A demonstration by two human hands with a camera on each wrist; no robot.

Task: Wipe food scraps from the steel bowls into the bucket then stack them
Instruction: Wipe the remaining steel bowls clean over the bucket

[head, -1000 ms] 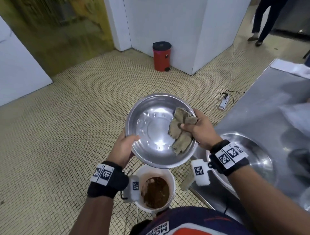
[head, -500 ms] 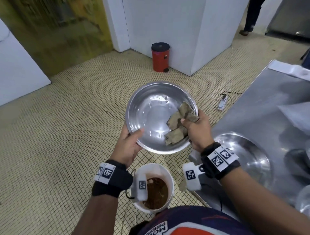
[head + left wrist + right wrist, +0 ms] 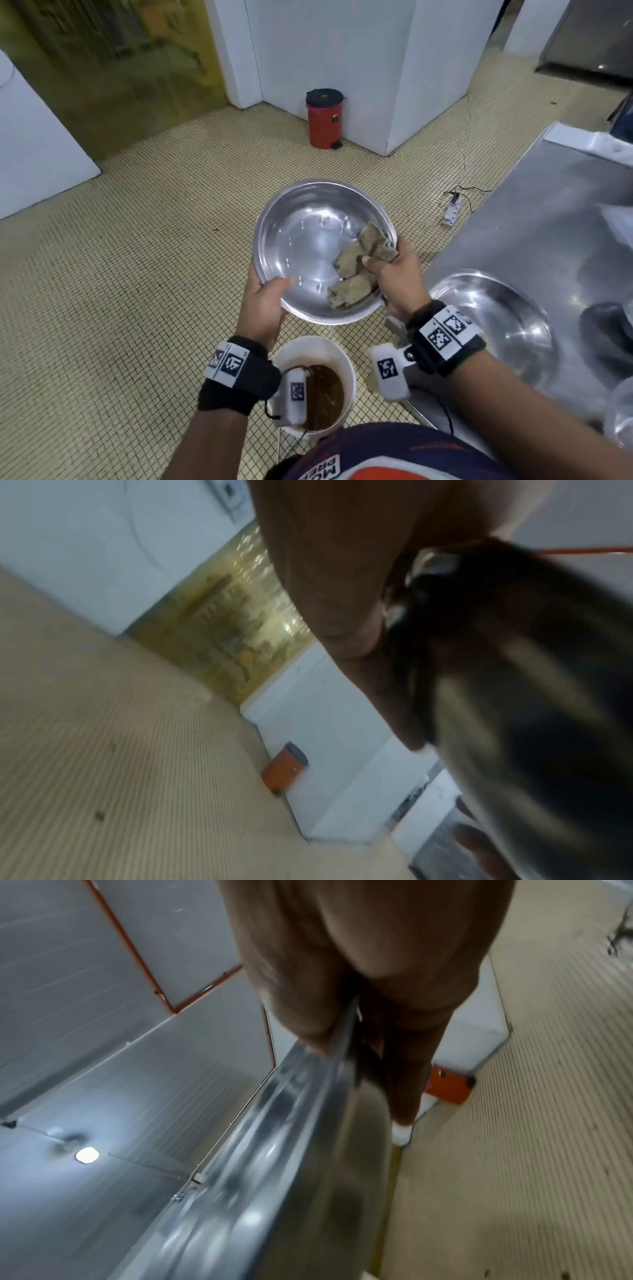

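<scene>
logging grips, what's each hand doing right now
Left hand: grips the steel bowl by its near rim.
Right hand: grips the cloth against the bowl's inside.

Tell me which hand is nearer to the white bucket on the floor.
Left. The left hand grips the held steel bowl almost straight above the white bucket; the right hand, holding the cloth, is farther right.

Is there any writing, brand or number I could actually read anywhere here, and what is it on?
"MO" over "DRE", upside down and cut off by the picture's edge: white letters on the person's shirt.
Small label on the red pedal bin: too small to read.
Black-and-white square code patterns on the wristbands: no letters.
Both wrist views: blurred, nothing readable.
</scene>
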